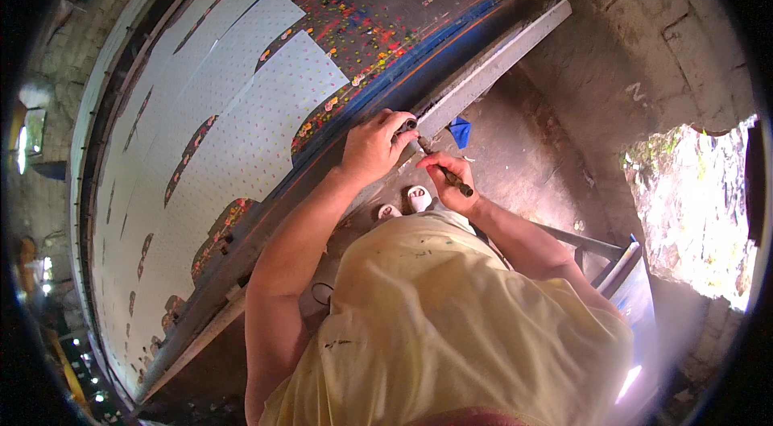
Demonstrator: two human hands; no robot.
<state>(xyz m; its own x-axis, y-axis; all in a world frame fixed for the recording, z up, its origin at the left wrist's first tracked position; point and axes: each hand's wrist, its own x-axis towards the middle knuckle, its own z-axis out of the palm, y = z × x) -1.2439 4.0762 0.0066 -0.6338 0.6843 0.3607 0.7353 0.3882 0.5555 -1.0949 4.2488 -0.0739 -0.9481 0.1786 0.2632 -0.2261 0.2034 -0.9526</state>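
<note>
Your right hand grips a thin dark tool, its tip at the metal rail edging the paint-spattered table. Your left hand is closed around the tool's tip end, against the rail beside the white dotted cloth.

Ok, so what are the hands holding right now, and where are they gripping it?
The right hand grips a thin dark rod-like tool near its lower end. The left hand closes around its upper end at the table edge.

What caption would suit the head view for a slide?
Left hand steadies the edge of a paint-speckled printing table while the right hand holds a dark rod-like tool.
</note>
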